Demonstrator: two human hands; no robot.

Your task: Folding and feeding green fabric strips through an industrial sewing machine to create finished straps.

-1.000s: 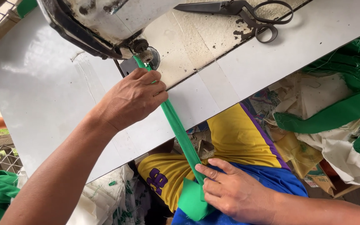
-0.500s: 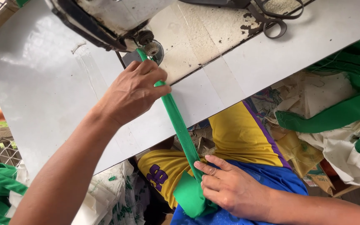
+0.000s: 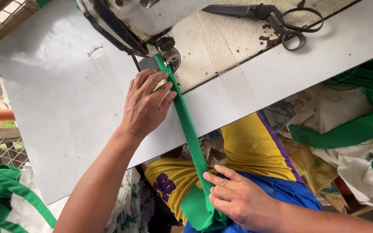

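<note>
Green fabric strip (image 3: 186,125), long, narrow and folded, is running from the presser foot of the worn cream-coloured sewing machine (image 3: 152,17) down across the white tabletop (image 3: 57,99), over its near edge, and into the person's lap, where it is widening into a bunched fold of the same green cloth.

The left hand (image 3: 145,105) is lying palm down on the tabletop just beside the machine's foot, its fingers (image 3: 158,84) stretched out flat and close together, with the tips pressing on the left edge of the strip near the needle area. It is not gripping anything; it is only pressing down.

The right hand (image 3: 238,198) is working lower down, below the tabletop edge and above the lap. Its fingers (image 3: 216,177) are partly curled, with the thumb and forefinger pinching the strip where it is meeting the wider bunch of cloth, holding it taut towards the machine.

The person is wearing yellow shorts with purple trim (image 3: 251,146), and blue cloth (image 3: 290,194) is lying over the right thigh under the right hand.

A pair of large dark metal scissors (image 3: 273,17) is resting on the stained machine bed at the top, well apart from both hands. More green strips (image 3: 5,194) are lying in a heap at the lower left, and another pile of green and white fabric (image 3: 359,133) is sitting at the right.
</note>
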